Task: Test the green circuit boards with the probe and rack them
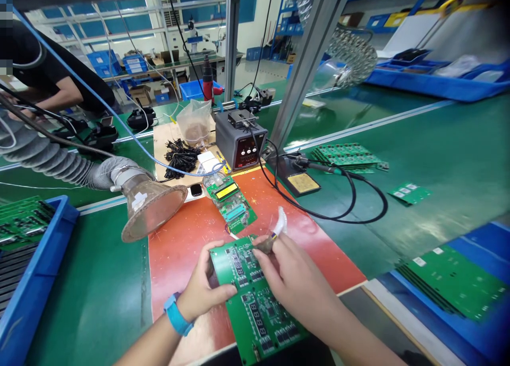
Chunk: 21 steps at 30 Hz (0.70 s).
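Note:
A green circuit board (235, 307) with dark four-digit displays and rows of small chips is tilted toward me. My left hand (207, 289) grips its left edge, thumb on the face and fingers behind. At the board's upper edge, my right hand (285, 265) pinches a small brownish wired plug (266, 244) with a white wrapped end (281, 221). Whether the plug touches the contacts is hidden by my fingers. Just beyond lies a smaller green board (233, 204) with a yellow screen and a teal socket; a short cable leaves its near end.
An orange-red mat (183, 281) covers the bench, with a fume-extractor hood (153, 201) at its left. Behind stand a soldering station (241, 140) and an iron in its holder (298, 175). Blue bins (59, 222) with boards flank me. A person (59, 74) works at far left.

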Each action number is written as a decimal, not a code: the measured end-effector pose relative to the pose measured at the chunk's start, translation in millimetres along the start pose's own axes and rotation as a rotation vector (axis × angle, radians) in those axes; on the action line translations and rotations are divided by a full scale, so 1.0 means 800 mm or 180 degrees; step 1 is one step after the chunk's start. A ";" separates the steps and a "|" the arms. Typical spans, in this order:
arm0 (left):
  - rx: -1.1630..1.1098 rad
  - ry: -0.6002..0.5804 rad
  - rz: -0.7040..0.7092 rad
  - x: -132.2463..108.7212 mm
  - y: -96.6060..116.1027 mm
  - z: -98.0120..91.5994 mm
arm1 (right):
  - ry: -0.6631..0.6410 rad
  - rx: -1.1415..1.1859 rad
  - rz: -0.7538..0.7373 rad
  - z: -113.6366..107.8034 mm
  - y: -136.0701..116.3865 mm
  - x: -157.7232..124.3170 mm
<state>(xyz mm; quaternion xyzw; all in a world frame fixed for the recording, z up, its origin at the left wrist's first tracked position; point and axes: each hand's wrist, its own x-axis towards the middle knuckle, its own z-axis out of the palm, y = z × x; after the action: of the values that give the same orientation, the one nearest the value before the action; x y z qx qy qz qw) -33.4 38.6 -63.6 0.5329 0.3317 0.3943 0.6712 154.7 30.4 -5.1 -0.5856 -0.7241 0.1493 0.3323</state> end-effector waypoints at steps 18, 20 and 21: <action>-0.0036 0.0006 0.0026 0.001 -0.001 0.002 | -0.0281 -0.0004 0.0035 -0.003 0.002 0.004; -0.0023 0.0013 0.0020 0.001 -0.001 0.002 | -0.0261 -0.0005 0.0031 -0.003 0.001 0.004; -0.0028 0.0011 0.0021 0.001 0.000 0.002 | -0.0248 -0.0008 0.0028 -0.004 0.001 0.004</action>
<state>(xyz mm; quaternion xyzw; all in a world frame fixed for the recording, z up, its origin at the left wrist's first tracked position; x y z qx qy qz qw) -31.7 38.2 -63.5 0.5303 0.3294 0.3988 0.6717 157.1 32.9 -2.6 -0.5829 -0.7342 0.1725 0.3024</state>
